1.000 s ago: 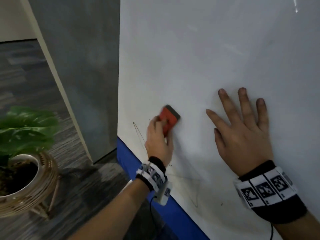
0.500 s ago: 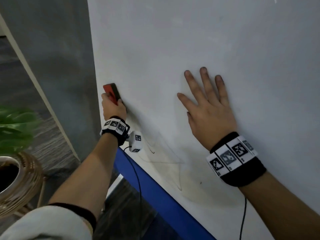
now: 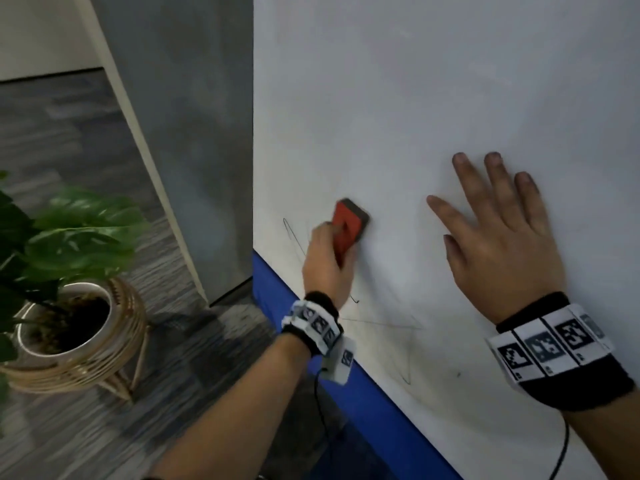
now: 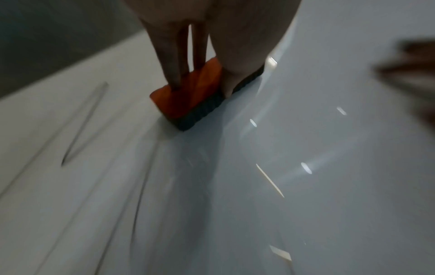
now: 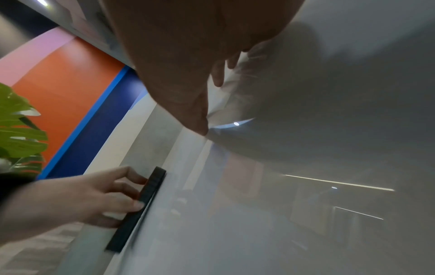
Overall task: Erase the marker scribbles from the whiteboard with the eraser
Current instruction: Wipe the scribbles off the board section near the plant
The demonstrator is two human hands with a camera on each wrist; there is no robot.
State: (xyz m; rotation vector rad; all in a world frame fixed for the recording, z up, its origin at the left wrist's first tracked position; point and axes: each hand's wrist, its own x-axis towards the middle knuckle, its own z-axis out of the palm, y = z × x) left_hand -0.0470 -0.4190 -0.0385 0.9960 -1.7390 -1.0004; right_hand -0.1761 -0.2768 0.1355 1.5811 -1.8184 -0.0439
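Observation:
My left hand (image 3: 329,261) grips the red eraser (image 3: 348,227) and presses its dark felt side against the whiteboard (image 3: 433,98) near the board's lower left corner. In the left wrist view the fingers (image 4: 172,61) lie on the eraser's orange back (image 4: 188,93), thumb on the felt edge. Thin marker scribbles show left of the eraser (image 3: 294,237) and below it as a faint triangle (image 3: 398,337). My right hand (image 3: 498,244) lies flat on the board to the right, fingers spread. The right wrist view shows the eraser (image 5: 139,208) edge-on.
A blue strip (image 3: 363,386) runs along the board's bottom edge. A potted plant (image 3: 69,306) in a woven stand sits on the grey carpet at the left. A grey wall panel (image 3: 180,133) adjoins the board's left edge.
The left hand swept the eraser left to the board's edge half a second ago, then back right to about where it was one second ago. The right hand stayed flat on the board.

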